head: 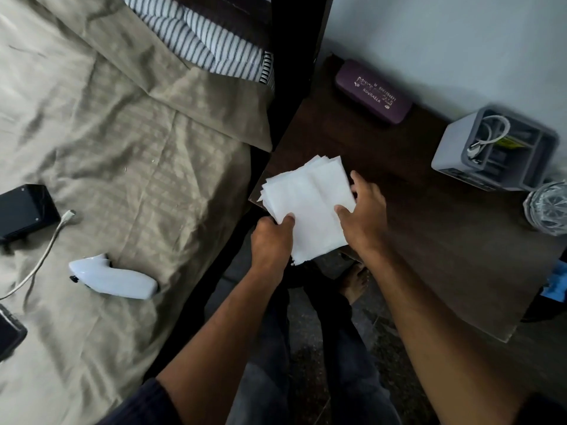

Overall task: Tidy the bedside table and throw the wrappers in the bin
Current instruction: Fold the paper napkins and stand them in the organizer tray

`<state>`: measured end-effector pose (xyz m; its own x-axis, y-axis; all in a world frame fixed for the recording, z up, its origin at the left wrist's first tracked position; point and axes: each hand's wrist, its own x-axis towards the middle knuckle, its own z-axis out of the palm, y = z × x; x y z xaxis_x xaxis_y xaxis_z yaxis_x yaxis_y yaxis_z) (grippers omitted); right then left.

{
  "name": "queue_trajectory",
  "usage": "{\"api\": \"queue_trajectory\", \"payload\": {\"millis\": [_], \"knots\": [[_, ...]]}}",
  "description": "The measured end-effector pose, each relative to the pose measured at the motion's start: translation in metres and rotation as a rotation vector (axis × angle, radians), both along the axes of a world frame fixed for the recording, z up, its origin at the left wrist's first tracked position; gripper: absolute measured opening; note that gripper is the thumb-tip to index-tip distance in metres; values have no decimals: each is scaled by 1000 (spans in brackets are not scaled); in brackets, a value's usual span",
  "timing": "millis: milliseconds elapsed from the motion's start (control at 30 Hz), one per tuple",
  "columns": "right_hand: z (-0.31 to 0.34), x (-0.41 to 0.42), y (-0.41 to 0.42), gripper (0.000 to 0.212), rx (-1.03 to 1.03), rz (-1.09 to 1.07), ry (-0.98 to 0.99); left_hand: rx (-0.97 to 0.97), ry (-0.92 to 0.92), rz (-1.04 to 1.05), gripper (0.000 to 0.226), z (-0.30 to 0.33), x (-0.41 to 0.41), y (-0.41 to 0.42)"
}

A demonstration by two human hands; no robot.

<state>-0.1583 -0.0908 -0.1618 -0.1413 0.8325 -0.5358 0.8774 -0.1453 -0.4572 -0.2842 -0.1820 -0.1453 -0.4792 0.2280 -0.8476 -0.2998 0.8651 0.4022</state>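
Note:
A stack of white paper napkins (310, 197) is held over the near left corner of the dark wooden bedside table (445, 240). My left hand (271, 240) pinches the stack's lower left edge, thumb on top. My right hand (365, 210) grips its right edge, thumb on top and fingers behind. The napkins' lower edge hangs past the table's front edge. No wrapper or bin is in view.
A purple glasses case (372, 92) lies at the table's back. A grey organiser box (494, 148) with a cable stands at the right, beside a glass (547, 207). On the bed (122, 148) lie a white controller (113, 279), a cable and a black box (24, 210).

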Motion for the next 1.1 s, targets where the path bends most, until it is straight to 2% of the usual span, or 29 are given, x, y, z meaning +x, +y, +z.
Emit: {"api": "queue_trajectory", "payload": {"millis": [100,167,267,467,600,767,867,1100], "knots": [[1,-1,6,67,-22,-37,64,-1,156,-108,37,2,-6,0],[2,1,9,63,-39,-107,111,38,174,-114,34,4,-8,2],[3,9,13,57,-49,-155,135,110,4,-19,24,5,-9,12],[6,24,18,48,-218,-308,242,253,-424,301,35,24,-13,23],[11,28,18,42,-376,-348,373,300,-523,332,29,34,-17,32],[16,35,22,46,-621,-550,632,298,-521,277,33,37,-19,43],[21,42,29,36,-584,-571,668,291,-505,195,30,39,-19,50],[42,48,50,26,-453,-520,680,372,-267,46,38,35,-15,63]]}}
